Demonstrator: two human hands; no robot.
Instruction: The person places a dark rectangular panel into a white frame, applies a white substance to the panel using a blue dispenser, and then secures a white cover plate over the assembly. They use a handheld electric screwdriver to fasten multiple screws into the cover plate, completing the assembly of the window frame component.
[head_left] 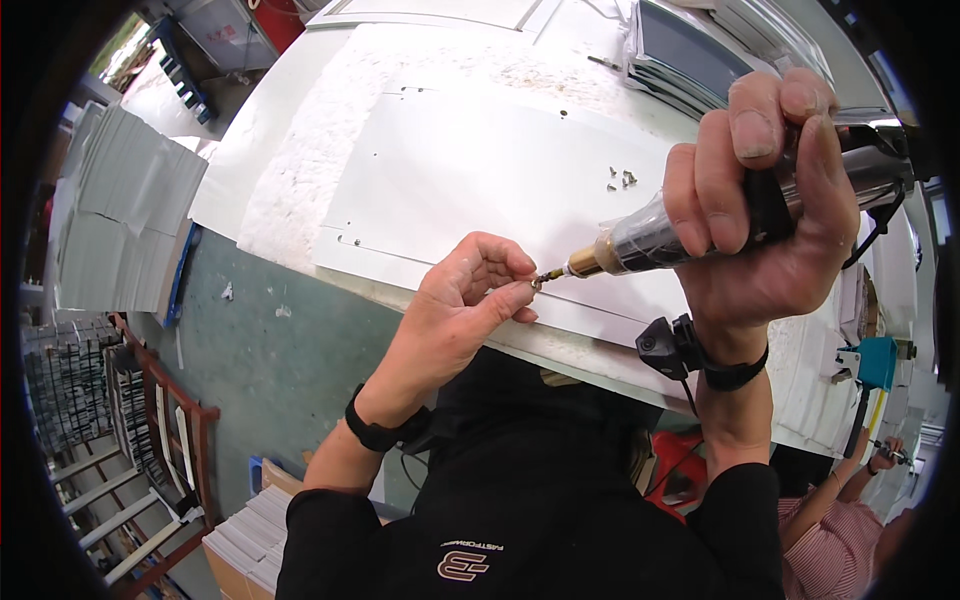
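My right hand [765, 215] is wrapped around a power screwdriver [645, 238], its brass-coloured nose and bit pointing left. At the tip of the bit, my left hand [470, 290] pinches a small screw [538, 282] between thumb and fingers, touching or nearly touching the bit. Both hands are above the near edge of a white panel [460, 180], which lies flat and has small holes and fittings near its edges. Several loose screws [624, 180] lie on the panel's right part.
A stack of dark-topped panels [690, 55] is at the back right. White sheets [125, 210] are piled at the left, above a metal rack [120, 470]. At the lower right another person [835, 530] in a striped top works with a tool. A teal tool [878, 362] stands at the right.
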